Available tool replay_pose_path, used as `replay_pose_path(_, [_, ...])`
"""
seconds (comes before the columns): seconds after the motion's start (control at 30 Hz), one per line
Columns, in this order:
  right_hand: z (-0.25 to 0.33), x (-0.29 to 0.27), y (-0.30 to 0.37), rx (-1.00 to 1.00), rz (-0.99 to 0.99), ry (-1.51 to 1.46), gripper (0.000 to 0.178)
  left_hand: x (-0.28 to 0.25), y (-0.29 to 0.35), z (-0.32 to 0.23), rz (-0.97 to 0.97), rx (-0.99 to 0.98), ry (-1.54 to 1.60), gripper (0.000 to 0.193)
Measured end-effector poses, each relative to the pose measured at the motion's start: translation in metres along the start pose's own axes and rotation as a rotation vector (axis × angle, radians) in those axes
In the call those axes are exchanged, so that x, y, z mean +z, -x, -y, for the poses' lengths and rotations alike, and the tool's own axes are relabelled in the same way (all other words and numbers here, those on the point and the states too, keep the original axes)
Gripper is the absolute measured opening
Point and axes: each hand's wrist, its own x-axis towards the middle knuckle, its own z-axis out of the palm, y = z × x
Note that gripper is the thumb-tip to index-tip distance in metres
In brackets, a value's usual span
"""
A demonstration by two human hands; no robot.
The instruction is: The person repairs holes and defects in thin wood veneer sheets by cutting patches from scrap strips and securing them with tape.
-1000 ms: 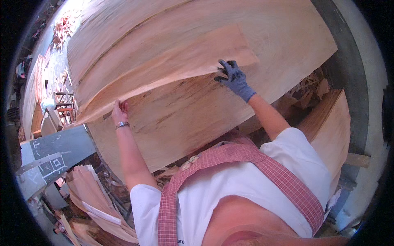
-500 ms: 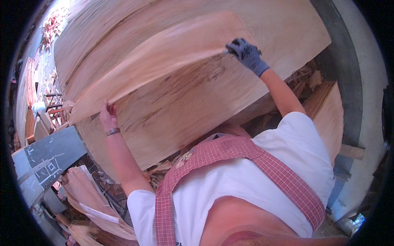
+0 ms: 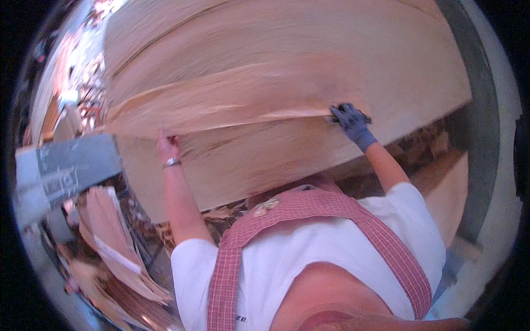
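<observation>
The big stack of veneer sheets (image 3: 287, 165) fills the upper and middle frame, tan and grainy, its near edge sloping from centre left down towards me. Across it, from the left edge to right of centre, lies the top veneer sheet (image 3: 221, 105), thin and already bowed up off the pile. I hold it at both ends of its near edge: my left hand (image 3: 167, 148), bare with a bracelet at the wrist, has its fingers tucked under the lifted edge at centre left, though the sheet hides how tightly they close; my right hand (image 3: 351, 120), in a dark glove, pinches the edge right of centre with fingers closed on it.

I judge the main risk to be a split along the grain, since the sheet sags between my two grips and an uneven pull could tear it. It could also slip from my left fingers.

At the left edge a grey machine part (image 3: 61, 171) stands close to the pile's corner and could catch the sheet's end. Below it, lower left, loose veneer offcuts (image 3: 118, 259) lie heaped. My white shirt and red checked apron straps (image 3: 309, 207) fill the bottom.
</observation>
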Motion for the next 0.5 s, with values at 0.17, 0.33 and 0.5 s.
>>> replay_pose_path(0.17, [0.004, 0.005, 0.01, 0.039, 0.111, 0.051, 0.042, 0.016, -0.009, -0.027, -0.214, 0.142, 0.136, 0.032])
replay_pose_path(0.33, [0.004, 0.016, 0.003, 0.052, 0.155, 0.137, 0.045, -0.008, -0.038, -0.038, -0.328, 0.382, 0.063, 0.025])
replay_pose_path(0.5, [0.003, 0.005, -0.001, 0.099, 0.247, 0.13, 0.044, -0.022, -0.042, -0.037, -0.433, 0.361, -0.331, 0.017])
